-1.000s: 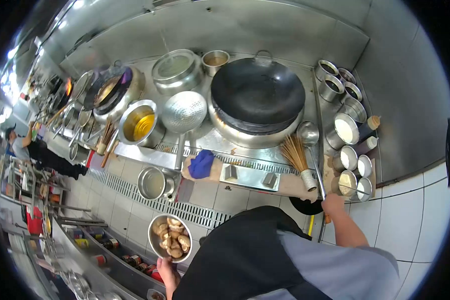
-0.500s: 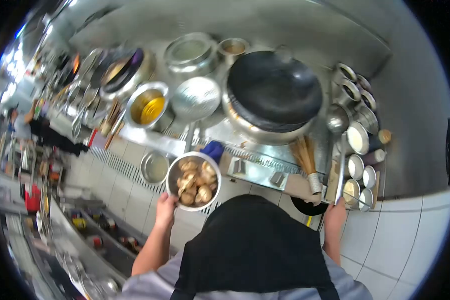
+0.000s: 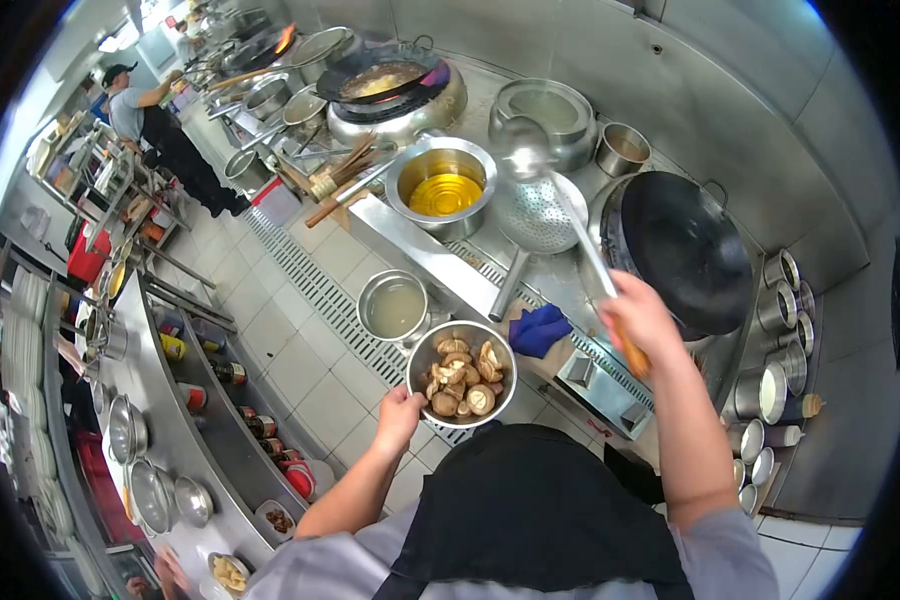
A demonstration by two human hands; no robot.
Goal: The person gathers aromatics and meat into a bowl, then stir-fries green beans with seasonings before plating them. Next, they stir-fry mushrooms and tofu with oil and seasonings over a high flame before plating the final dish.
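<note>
My left hand (image 3: pixel 400 418) grips the rim of a steel bowl (image 3: pixel 418 352) filled with brown shiitake mushrooms (image 3: pixel 460 378). My right hand (image 3: pixel 638 315) is closed around the wooden-ended handle of a ladle (image 3: pixel 523 155). The ladle's bowl hangs above the far edge of a perforated strainer (image 3: pixel 535 215), right of a pot of yellow oil (image 3: pixel 442 190). To the right of my right hand sits a black wok (image 3: pixel 685 250) on its burner. A blue cloth (image 3: pixel 538 330) lies on the counter edge, right of the mushroom bowl.
A pot of cloudy liquid (image 3: pixel 395 305) stands just beyond the mushroom bowl. Several seasoning containers (image 3: pixel 770 390) line the right side. Another wok (image 3: pixel 380 80) holds food on the far burner. A person (image 3: pixel 145 120) works at the far left. A steel side counter (image 3: pixel 185 450) runs along my left.
My right hand has lifted the ladle from beside the seasoning containers and swung it left over the strainer. My view has turned left. The mushroom bowl stays in my left hand.
</note>
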